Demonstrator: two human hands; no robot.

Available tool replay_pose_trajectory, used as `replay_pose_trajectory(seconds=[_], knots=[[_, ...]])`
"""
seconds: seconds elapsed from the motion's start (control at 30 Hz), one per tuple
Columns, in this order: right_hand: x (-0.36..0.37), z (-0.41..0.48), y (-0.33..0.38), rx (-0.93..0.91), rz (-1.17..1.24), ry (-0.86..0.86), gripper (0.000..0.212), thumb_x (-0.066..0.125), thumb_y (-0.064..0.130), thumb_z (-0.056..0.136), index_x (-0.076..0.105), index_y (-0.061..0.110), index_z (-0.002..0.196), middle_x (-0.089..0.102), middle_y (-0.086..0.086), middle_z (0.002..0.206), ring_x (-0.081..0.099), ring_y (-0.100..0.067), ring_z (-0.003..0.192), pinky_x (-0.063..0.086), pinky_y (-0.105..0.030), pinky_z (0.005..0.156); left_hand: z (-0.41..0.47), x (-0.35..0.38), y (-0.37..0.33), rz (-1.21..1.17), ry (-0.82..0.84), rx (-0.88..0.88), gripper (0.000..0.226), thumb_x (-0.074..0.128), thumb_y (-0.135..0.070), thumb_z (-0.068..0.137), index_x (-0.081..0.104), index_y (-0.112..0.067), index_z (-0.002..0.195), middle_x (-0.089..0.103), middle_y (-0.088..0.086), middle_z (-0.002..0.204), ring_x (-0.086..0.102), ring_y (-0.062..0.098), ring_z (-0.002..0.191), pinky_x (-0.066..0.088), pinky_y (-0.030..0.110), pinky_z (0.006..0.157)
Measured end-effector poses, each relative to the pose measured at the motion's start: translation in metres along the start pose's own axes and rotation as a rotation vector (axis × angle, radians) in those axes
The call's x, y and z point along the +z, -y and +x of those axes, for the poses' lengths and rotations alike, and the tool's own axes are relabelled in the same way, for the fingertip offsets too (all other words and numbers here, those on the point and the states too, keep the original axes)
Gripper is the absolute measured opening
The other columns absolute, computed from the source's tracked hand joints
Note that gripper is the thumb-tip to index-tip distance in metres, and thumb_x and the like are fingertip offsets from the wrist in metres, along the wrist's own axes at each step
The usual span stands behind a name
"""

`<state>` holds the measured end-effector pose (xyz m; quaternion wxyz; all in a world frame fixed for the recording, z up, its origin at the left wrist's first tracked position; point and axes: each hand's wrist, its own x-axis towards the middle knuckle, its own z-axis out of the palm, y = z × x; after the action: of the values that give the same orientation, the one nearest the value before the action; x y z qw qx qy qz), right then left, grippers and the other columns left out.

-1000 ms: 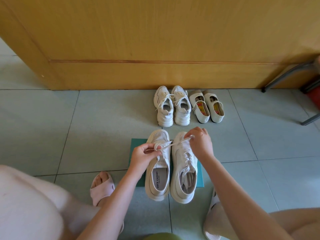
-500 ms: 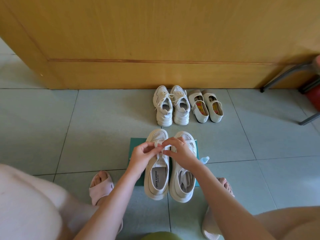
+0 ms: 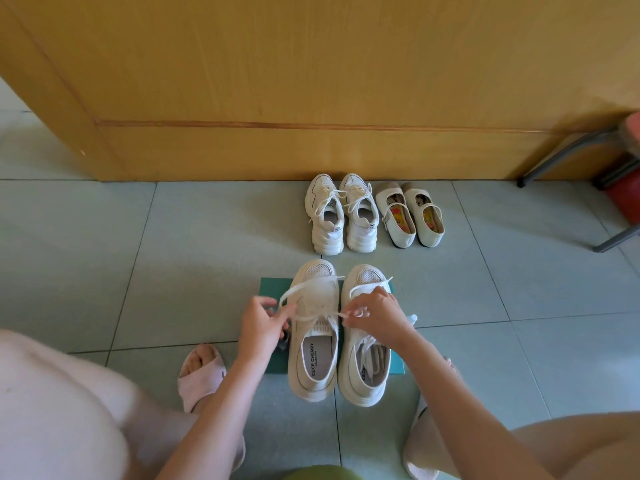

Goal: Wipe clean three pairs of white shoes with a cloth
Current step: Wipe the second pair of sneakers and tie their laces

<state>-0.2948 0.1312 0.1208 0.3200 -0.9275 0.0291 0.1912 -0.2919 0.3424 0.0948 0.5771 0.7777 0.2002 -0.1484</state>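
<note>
Left hand (image 3: pixel 259 322) pinched one end of the lace (image 3: pixel 311 317) crossing the left shoe (image 3: pixel 313 362), right hand (image 3: pixel 375 311) the other end, fingers curled; this pair lay between the wrists on a teal mat (image 3: pixel 270 289), long axes running away toward the door (image 3: pixel 311 81), sneakers (image 3: pixel 327 216) and flats (image 3: pixel 403 237) beyond

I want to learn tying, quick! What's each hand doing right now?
Left hand: closed, pinching a loop of the shoelace on the near sneaker.
Right hand: closed, pinching the same shoelace's other side.
</note>
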Motion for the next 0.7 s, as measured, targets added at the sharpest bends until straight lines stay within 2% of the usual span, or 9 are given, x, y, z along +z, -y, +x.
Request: replay_pose_trajectory(seconds=[0.07, 0.13, 0.2, 0.27, 0.37, 0.43, 0.57, 0.7], knots=[[0.006, -0.001, 0.004, -0.014, 0.064, 0.001, 0.022, 0.071, 0.033, 0.08, 0.069, 0.026, 0.1, 0.057, 0.014, 0.078, 0.045, -0.011, 0.091, 0.039, -0.025, 0.079, -0.002, -0.001, -0.011, -0.017, -0.02, 0.148, 0.025, 0.065, -0.024, 0.086, 0.049, -0.014, 0.104, 0.062, 0.004, 0.073, 0.056, 0.012, 0.055, 0.047, 0.019, 0.05], [0.011, -0.001, 0.008, -0.004, 0.085, -0.003, 0.02, 0.07, 0.035, 0.081, 0.068, 0.024, 0.098, 0.059, 0.01, 0.08, 0.048, -0.009, 0.085, 0.039, -0.022, 0.07, -0.002, 0.002, -0.016, 0.117, 0.105, 0.284, 0.017, 0.064, -0.025, 0.086, 0.055, -0.018, 0.099, 0.063, -0.004, 0.088, 0.06, 0.007, 0.077, 0.049, 0.018, 0.069], [0.016, -0.002, 0.013, 0.021, 0.103, 0.007, 0.015, 0.068, 0.035, 0.083, 0.065, 0.021, 0.089, 0.059, 0.009, 0.077, 0.051, -0.009, 0.075, 0.041, -0.023, 0.067, -0.003, 0.003, -0.013, 0.292, 0.238, 0.376, 0.013, 0.065, -0.027, 0.084, 0.058, -0.022, 0.095, 0.061, -0.012, 0.097, 0.057, 0.0, 0.09, 0.046, 0.014, 0.078], [0.018, -0.003, 0.016, 0.054, 0.126, 0.003, 0.013, 0.068, 0.033, 0.083, 0.062, 0.021, 0.083, 0.06, 0.006, 0.076, 0.051, -0.01, 0.069, 0.042, -0.025, 0.066, -0.004, 0.004, -0.008, 0.387, 0.306, 0.396, 0.019, 0.067, -0.031, 0.083, 0.058, -0.024, 0.098, 0.06, -0.017, 0.098, 0.057, -0.002, 0.091, 0.044, 0.012, 0.077], [0.016, -0.004, 0.017, 0.066, 0.143, -0.017, 0.011, 0.067, 0.032, 0.084, 0.062, 0.022, 0.081, 0.061, 0.006, 0.076, 0.052, -0.01, 0.068, 0.042, -0.023, 0.064, -0.003, 0.002, -0.002, 0.421, 0.335, 0.353, 0.023, 0.069, -0.035, 0.08, 0.057, -0.025, 0.098, 0.062, -0.015, 0.088, 0.059, 0.001, 0.08, 0.045, 0.013, 0.064], [0.014, -0.006, 0.018, 0.067, 0.118, -0.021, 0.012, 0.067, 0.033, 0.084, 0.063, 0.022, 0.082, 0.06, 0.007, 0.076, 0.053, -0.01, 0.069, 0.04, -0.019, 0.061, -0.001, 0.001, 0.0, 0.456, 0.34, 0.34, 0.019, 0.068, -0.034, 0.081, 0.058, -0.024, 0.092, 0.061, -0.012, 0.085, 0.059, 0.003, 0.074, 0.044, 0.015, 0.057], [0.01, -0.008, 0.018, 0.078, -0.06, -0.034, 0.016, 0.064, 0.033, 0.086, 0.066, 0.018, 0.085, 0.065, 0.004, 0.082, 0.057, -0.014, 0.073, 0.037, -0.019, 0.057, 0.002, -0.003, -0.004, 0.473, 0.306, 0.374, 0.008, 0.06, -0.025, 0.089, 0.064, -0.019, 0.088, 0.059, -0.007, 0.091, 0.055, 0.001, 0.069, 0.042, 0.012, 0.057], [0.008, -0.008, 0.019, 0.038, -0.205, -0.103, 0.016, 0.063, 0.036, 0.086, 0.068, 0.02, 0.089, 0.049, 0.012, 0.088, 0.052, -0.01, 0.079, 0.031, -0.02, 0.056, 0.004, -0.008, -0.009, 0.491, 0.331, 0.315, 0.019, 0.056, -0.029, 0.092, 0.063, -0.015, 0.082, 0.06, -0.005, 0.074, 0.051, 0.002, 0.051, 0.037, 0.012, 0.047]])
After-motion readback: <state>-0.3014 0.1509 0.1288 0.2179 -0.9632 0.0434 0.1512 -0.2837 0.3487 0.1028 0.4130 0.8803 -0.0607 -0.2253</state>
